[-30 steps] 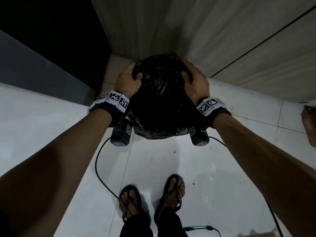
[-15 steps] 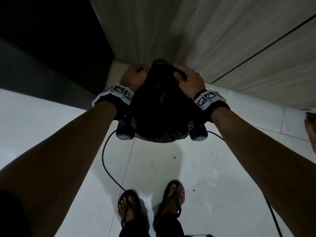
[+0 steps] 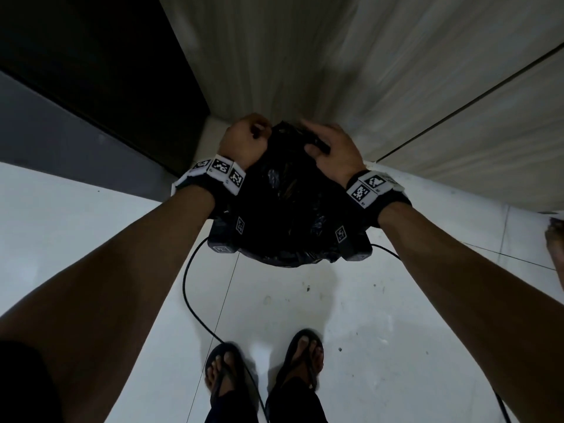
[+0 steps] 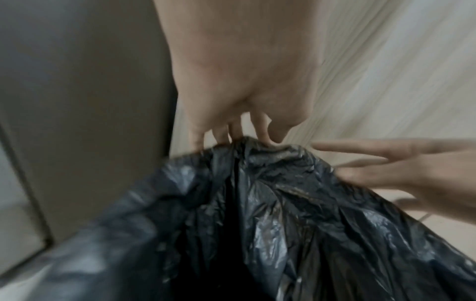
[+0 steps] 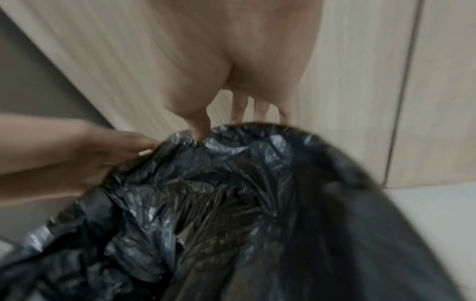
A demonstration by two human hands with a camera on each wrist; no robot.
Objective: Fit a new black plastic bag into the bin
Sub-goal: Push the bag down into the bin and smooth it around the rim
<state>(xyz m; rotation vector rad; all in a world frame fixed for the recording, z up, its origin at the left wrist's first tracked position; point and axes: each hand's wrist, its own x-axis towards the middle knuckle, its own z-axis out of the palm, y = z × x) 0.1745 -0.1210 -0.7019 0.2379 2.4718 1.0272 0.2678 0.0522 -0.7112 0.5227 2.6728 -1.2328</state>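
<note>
A crumpled black plastic bag [image 3: 287, 209] is draped in and over the bin, which stands on the floor in the corner of the walls. Only the bin's dark smooth side [image 5: 386, 224] shows, blurred. Both hands are at the far edge of the bag, close together. My left hand [image 3: 247, 141] is curled into a fist, and its fingertips [image 4: 262, 134] pinch the bag's gathered edge. My right hand [image 3: 329, 148] lies over the rim with its thumb [image 5: 199, 126] pressed into the bag's fold and its fingers down the outer side, so the edge sits between them.
Pale wood-grain walls [image 3: 335, 71] meet just behind the bin, and a dark panel [image 3: 91, 71] stands at the left. A black cable [image 3: 189, 288] loops over the white tiled floor to my sandalled feet [image 3: 225, 370]. Another person's foot [image 3: 555, 239] shows at the right edge.
Both hands have slid along the rim from its sides to the far edge and drawn close together, gathering the bag's edge there.
</note>
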